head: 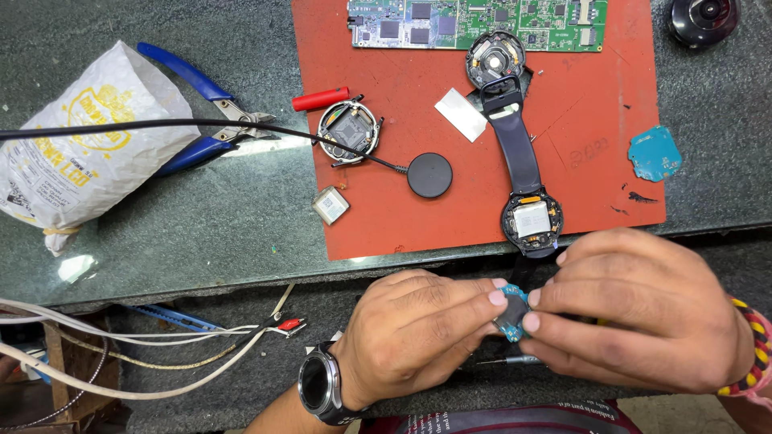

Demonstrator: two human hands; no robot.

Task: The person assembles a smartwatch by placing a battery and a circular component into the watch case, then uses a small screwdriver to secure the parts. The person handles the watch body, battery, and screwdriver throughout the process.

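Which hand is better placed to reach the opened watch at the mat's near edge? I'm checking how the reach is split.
Probably the right hand: the opened watch lies just above its fingers. The left hand sits further off. Both are pinching the small blue board.

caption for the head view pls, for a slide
Left hand and right hand pinch a small blue circuit board below a red work mat.

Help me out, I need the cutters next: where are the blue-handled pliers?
In the head view the blue-handled pliers lie on the grey table's left side, between the white printed bag and the red mat, under a black cable.
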